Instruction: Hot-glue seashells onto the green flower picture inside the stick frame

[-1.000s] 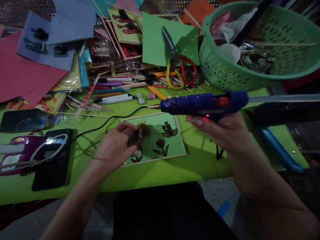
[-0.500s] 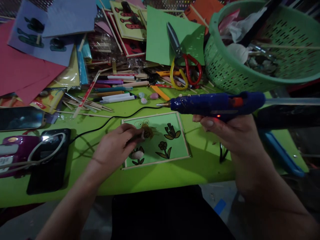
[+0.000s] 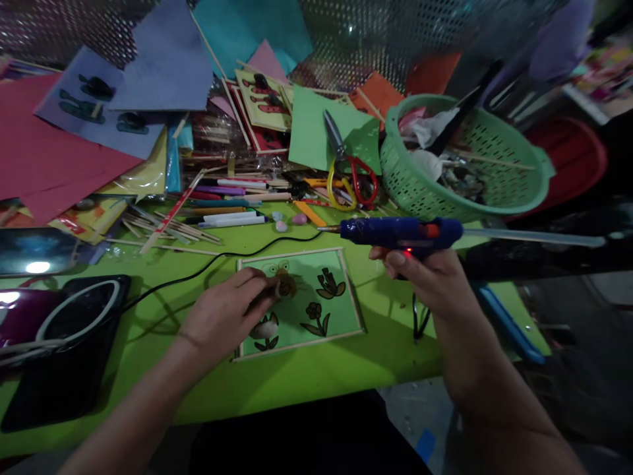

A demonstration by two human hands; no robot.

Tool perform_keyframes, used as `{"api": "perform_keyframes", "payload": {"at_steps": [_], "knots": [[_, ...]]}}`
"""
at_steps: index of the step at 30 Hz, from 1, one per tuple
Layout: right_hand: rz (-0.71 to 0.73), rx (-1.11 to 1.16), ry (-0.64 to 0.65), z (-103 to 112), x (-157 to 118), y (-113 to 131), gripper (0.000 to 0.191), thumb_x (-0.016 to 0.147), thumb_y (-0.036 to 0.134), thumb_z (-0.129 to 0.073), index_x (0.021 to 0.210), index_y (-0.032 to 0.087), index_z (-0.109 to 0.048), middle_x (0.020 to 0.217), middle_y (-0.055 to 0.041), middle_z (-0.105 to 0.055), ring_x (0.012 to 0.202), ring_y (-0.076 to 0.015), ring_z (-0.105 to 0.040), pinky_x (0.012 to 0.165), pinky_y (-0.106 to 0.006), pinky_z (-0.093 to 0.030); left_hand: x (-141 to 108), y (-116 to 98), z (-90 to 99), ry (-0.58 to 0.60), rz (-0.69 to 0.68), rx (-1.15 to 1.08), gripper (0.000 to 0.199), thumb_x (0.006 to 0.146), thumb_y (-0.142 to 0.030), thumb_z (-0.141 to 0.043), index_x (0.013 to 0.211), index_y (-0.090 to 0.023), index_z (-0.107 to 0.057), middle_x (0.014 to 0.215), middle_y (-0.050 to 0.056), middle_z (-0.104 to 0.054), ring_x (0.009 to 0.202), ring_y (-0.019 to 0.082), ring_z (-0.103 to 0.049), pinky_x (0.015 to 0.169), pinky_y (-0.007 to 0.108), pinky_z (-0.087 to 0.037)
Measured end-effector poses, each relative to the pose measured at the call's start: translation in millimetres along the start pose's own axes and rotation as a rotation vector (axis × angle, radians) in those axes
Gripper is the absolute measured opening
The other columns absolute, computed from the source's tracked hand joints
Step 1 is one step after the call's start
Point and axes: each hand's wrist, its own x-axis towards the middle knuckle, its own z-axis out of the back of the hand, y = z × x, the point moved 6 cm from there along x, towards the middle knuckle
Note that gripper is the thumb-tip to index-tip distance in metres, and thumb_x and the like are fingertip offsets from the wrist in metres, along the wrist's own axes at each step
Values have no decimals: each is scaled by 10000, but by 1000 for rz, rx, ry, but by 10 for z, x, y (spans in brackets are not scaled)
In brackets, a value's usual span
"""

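A green card (image 3: 291,323) with drawn flowers and a stick frame lies on the green table (image 3: 306,376). Over its upper left part, my left hand (image 3: 232,303) is closed, pinching a small piece at the fingertips against a brown patch. The piece is too small to name. A pale stone (image 3: 266,328) sits on the card just below those fingers. My right hand (image 3: 425,270) is wrapped round a blue glue gun (image 3: 386,234), its red light lit. The gun's nozzle points left, above the card's top edge.
Scissors (image 3: 336,138) rest on green paper behind the card, near pens (image 3: 232,218) and small stones (image 3: 299,218). A green basket (image 3: 459,191) stands back right. Phones and a purple device (image 3: 30,323) are at left. A black cable (image 3: 198,260) crosses behind the card.
The view has shifted, showing more of the table's back. The glue gun now appears slightly further left and nearer the card's top edge. My left hand still pinches over the brown patch.
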Motion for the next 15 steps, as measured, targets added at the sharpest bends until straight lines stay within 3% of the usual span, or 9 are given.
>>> {"api": "perform_keyframes", "payload": {"at_steps": [3, 6, 15], "knots": [[-56, 21, 6, 51, -1, -46, 397, 839, 591, -728, 846, 194, -730, 749, -22, -703, 572, -135, -551, 515, -267, -472, -20, 22, 19, -59, -25, -3, 261, 985, -293, -550, 1181, -190, -689, 1115, 84, -740, 958, 220, -716, 811, 315, -553], [-157, -42, 1, 174, -54, -159, 424, 822, 602, -728, 826, 178, -729, 667, -8, -650, 525, -119, -503, 484, -253, -440, -46, 43, 82, -136, -24, -7, 339, 999, -347, -537, 1267, -172, -645, 1115, 95, -740, 934, 232, -719, 779, 336, -553], [-382, -329, 61, 568, -282, -583, 442, 766, 600, -755, 790, 172, -649, 615, 21, -559, 548, -140, -508, 505, -269, -404, -100, 27, 179, -199, -19, -38, 279, 1010, -361, -512, 1181, -221, -683, 1041, 62, -749, 880, 203, -713, 728, 308, -530]]}}
